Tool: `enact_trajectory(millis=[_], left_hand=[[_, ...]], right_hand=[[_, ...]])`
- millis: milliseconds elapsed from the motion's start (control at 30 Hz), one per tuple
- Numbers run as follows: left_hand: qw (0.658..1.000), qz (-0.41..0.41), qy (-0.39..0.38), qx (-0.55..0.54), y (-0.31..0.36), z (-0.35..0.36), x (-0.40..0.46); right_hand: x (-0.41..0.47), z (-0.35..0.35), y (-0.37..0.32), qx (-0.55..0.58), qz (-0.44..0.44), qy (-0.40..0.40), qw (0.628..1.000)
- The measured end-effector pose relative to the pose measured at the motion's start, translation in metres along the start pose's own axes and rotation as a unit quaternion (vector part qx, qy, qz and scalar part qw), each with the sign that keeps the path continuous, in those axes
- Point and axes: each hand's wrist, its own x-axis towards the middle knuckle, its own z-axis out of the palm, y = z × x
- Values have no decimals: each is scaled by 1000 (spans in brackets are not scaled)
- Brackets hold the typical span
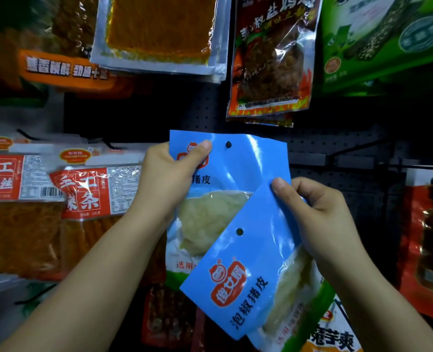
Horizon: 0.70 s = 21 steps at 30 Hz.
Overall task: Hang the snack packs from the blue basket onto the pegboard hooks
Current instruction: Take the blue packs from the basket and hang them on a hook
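Two blue snack packs with pale contents are in the middle of the head view, in front of the dark pegboard [332, 146]. My left hand [169, 174] pinches the top left corner of the upright pack [238, 163], thumb on its front beside the hang hole. My right hand [319, 214] grips the top corner of the second pack [245, 280], which tilts to the right and overlaps the first one's lower half. An empty black hook [347, 154] sticks out of the pegboard just right of the packs. The blue basket is out of view.
Hanging packs surround the gap: red-and-white spicy strip packs [83, 194] at left, an orange pack [159, 31] and a dark red pack [271, 59] above, a green pack [385, 41] top right, red packs [428, 245] at right and more below.
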Motion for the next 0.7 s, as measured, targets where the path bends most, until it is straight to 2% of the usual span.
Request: enact_trajectory(millis=[167,700], left_hand=[[999,-41,-7,6,-11,-1,6],[990,-132,-33,26,-76,13,22]], right_hand=[[2,2,7,4,12,6,1000],[45,7,56,-87,49,66,993]])
